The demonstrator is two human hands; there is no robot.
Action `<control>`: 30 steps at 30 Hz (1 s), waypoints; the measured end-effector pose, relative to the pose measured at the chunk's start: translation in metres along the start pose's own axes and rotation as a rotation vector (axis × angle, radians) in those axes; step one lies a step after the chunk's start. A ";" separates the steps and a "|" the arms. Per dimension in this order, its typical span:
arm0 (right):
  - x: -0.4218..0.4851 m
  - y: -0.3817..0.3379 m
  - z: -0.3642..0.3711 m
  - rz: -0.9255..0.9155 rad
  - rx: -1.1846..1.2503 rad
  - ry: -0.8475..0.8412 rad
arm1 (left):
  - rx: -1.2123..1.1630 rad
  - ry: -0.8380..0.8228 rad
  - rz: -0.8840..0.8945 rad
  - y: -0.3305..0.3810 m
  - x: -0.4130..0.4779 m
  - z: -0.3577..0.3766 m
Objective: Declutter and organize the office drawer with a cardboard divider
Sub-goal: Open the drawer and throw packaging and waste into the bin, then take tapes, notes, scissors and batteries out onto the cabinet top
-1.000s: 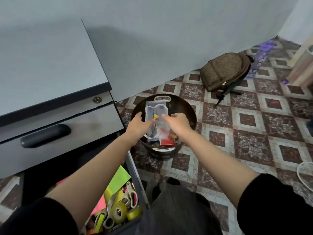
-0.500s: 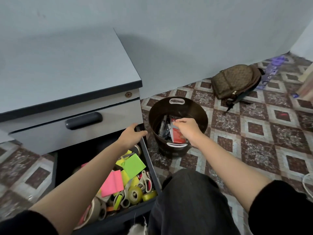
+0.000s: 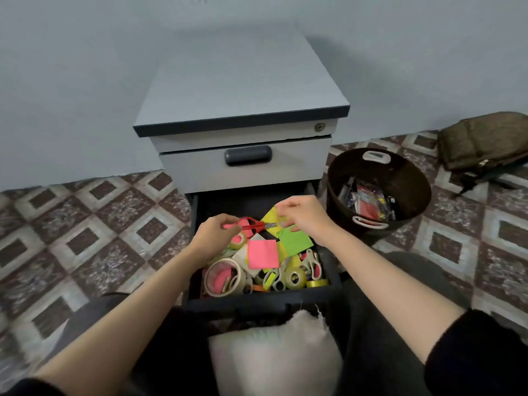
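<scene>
Cabinet: a grey pedestal cabinet (image 3: 243, 90) stands on the tiled floor against the wall, its upper drawer closed.
Drawer: the bottom drawer (image 3: 257, 300) is pulled out towards the person's knees, crammed with stationery.
Backpack: a brown backpack (image 3: 480, 141) lies by the wall, far right.
Bin: a dark round bin (image 3: 337, 195) sits just right of the cabinet, with packaging inside.
Left hand: the left hand (image 3: 214, 235) hangs over the drawer's far left, fingers curled at the handles of the red scissors (image 3: 253, 224). Blur hides whether they grip.
Right hand: the right hand (image 3: 303, 215) is at the far right, fingers bent onto a yellow note (image 3: 271, 218). The grip cannot be told.
Masking tape: a masking tape roll (image 3: 223, 277) fills the near left corner.
Notes: a pink note (image 3: 263, 254) lies mid-drawer, touching a green note (image 3: 294, 241) by the right edge.
</scene>
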State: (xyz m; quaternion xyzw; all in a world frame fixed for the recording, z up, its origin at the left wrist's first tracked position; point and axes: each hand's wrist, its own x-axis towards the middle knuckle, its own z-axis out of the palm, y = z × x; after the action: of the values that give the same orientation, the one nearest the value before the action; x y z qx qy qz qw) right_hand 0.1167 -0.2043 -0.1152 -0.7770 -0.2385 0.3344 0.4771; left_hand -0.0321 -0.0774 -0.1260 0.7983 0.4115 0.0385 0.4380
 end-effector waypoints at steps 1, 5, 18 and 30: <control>0.001 0.002 0.009 -0.026 -0.046 -0.015 | 0.025 0.004 -0.016 -0.010 -0.001 -0.003; 0.012 0.015 0.031 -0.063 -0.180 -0.063 | 0.156 -0.037 -0.053 -0.038 0.002 -0.008; 0.083 0.078 0.038 0.137 -0.532 0.028 | 0.720 -0.214 -0.125 -0.094 0.046 0.026; 0.118 0.109 0.061 0.163 -0.794 0.049 | 0.707 -0.169 -0.044 -0.086 0.066 0.037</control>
State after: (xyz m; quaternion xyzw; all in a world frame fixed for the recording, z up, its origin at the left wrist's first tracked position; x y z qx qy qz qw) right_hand 0.1552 -0.1346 -0.2678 -0.9248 -0.2755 0.2345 0.1175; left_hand -0.0264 -0.0325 -0.2310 0.8918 0.3788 -0.1815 0.1681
